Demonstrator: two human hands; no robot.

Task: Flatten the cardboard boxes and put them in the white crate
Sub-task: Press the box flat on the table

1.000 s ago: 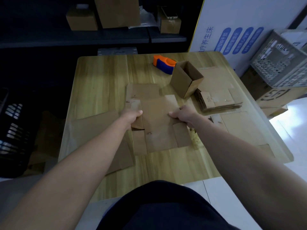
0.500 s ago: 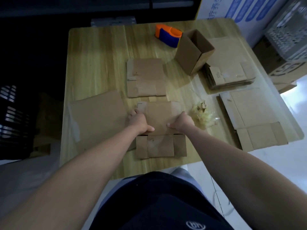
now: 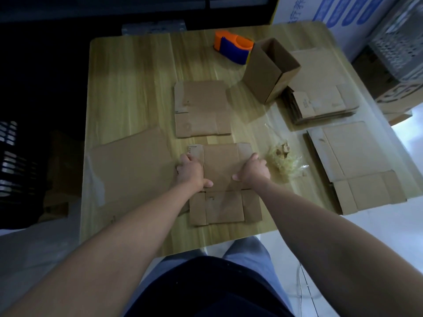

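Note:
A flattened brown cardboard box (image 3: 220, 170) lies on the wooden table (image 3: 128, 88) near its front edge. My left hand (image 3: 191, 171) grips the box's left edge and my right hand (image 3: 253, 169) grips its right edge, thumbs on top. A second flat box (image 3: 202, 108) lies just behind it. One box (image 3: 270, 69) still stands upright and open at the back right. The white crate (image 3: 398, 44) shows at the far right edge, off the table.
An orange and blue tape dispenser (image 3: 232, 46) sits at the back. Stacks of flat cardboard (image 3: 325, 99) (image 3: 357, 165) fill the table's right side. A large flat sheet (image 3: 130, 163) lies left. A crumpled tape wad (image 3: 283, 159) lies beside my right hand. A dark crate (image 3: 11, 156) stands left.
I pulled the flattened box toward the table's front edge, off the other flat box behind it. My view tilted down; both hands kept their hold on its sides.

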